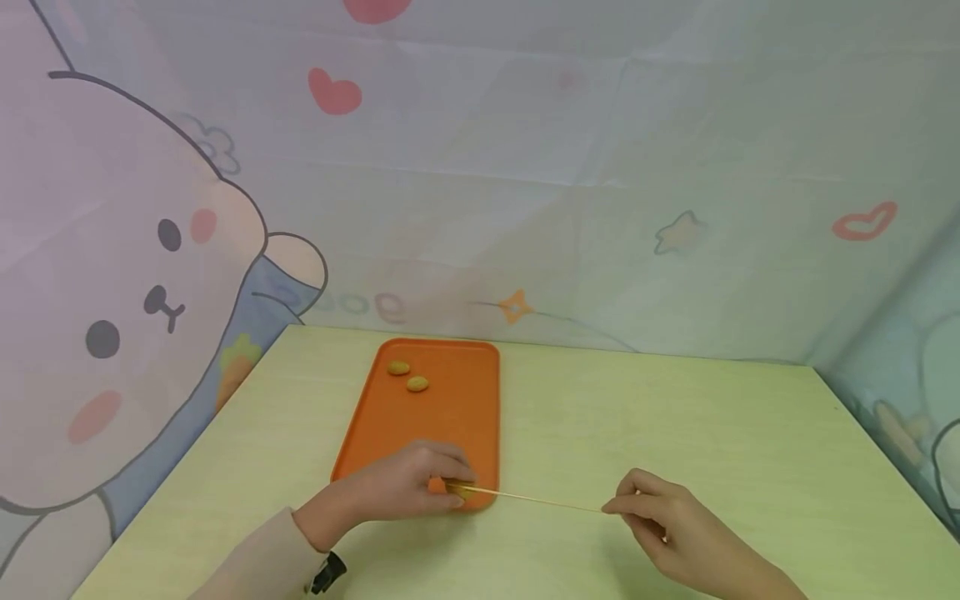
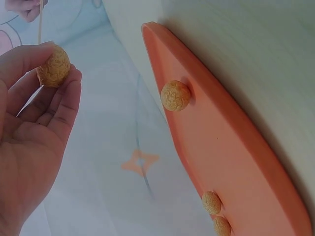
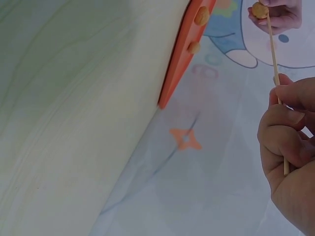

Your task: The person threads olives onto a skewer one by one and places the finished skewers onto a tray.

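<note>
A golden-brown, wrinkled fried ball (image 2: pixel 55 69) is pinched between the thumb and fingers of my left hand (image 1: pixel 408 483), above the near end of an orange tray (image 1: pixel 457 425). My right hand (image 1: pixel 667 517), off to the right over the table, grips a thin bamboo skewer (image 1: pixel 540 500) whose far end reaches the held ball. Whether the tip has entered the ball I cannot tell. In the right wrist view the skewer's rear end shows below the curled fingers (image 3: pixel 283 135). Two more balls (image 1: pixel 408 375) lie at the tray's far end; the left wrist view shows a third (image 2: pixel 175 96) on it.
The tray's raised rim (image 1: pixel 498 400) stands on a pale wooden table (image 1: pixel 675 425). Behind the table hangs a printed cloth (image 1: pixel 525 167) with a cartoon bear, hearts and stars. A dark band (image 1: pixel 327 573) sits at the left wrist.
</note>
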`<state>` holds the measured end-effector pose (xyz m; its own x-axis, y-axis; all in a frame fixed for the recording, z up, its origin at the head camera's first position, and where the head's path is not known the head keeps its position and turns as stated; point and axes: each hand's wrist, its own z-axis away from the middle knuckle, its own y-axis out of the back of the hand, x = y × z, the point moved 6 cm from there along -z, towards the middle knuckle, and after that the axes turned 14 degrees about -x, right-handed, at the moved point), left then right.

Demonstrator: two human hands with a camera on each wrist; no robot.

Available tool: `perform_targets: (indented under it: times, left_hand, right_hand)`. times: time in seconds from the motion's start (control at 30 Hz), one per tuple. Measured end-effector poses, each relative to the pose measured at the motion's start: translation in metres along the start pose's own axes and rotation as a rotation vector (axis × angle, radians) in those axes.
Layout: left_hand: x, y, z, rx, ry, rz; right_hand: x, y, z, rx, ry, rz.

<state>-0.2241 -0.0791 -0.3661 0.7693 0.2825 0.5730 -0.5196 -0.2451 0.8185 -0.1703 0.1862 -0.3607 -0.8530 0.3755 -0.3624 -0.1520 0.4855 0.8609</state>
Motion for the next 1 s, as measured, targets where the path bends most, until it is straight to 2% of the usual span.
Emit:
perform_targets:
  times: [0.27, 0.4, 0.57, 1.0]
  left_hand:
    - [0.003, -0.001, -0.003, -0.020, 0.011, 0.003]
    - [0.003, -0.001, -0.005, -0.028, 0.018, 0.001]
    - [0.005, -0.002, -0.007, -0.028, -0.006, -0.007]
    - [0.007, -0.005, -0.015, -0.036, 0.004, -0.017]
  right_hand:
    - [-0.002, -0.001, -0.003, 0.014, 0.035, 0.016]
    - [-0.002, -0.002, -0.006, 0.001, 0.033, 0.000]
    - [-0.003, -0.004, -0.010, -0.015, 0.024, -0.015]
    - [-0.005, -0.007, -0.016, 0.009, 0.042, -0.019]
